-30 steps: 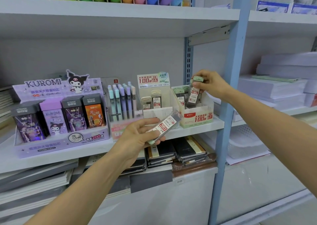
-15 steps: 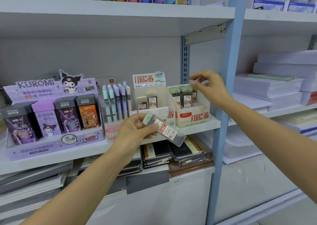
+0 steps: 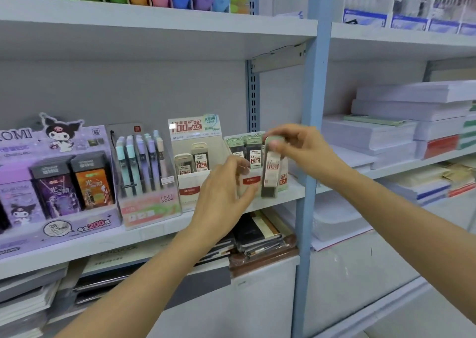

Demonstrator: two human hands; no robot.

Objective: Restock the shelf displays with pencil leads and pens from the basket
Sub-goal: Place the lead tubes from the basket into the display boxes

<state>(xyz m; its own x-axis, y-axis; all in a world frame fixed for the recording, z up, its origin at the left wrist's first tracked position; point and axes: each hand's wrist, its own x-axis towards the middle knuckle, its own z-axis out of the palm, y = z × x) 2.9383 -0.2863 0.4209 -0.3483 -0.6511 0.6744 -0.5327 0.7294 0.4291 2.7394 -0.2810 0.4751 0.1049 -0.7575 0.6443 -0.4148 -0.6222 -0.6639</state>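
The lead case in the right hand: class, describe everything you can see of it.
The lead case is a slim, clear-looking plastic box with a pale green cap, a white-and-red label and a dark lower part. It hangs upright, blurred, in front of the 0.7 display box. The right hand pinches its cap end.

Lead case (image 3: pixel 270 169): green cap, red-white label, dark base; upright, pinched under right grip (image 3: pixel 300 148), before 0.7 display box (image 3: pixel 282 180).

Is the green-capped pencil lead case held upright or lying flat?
Upright: the green-capped pencil lead case hangs vertically, cap uppermost, pinched by the right hand.
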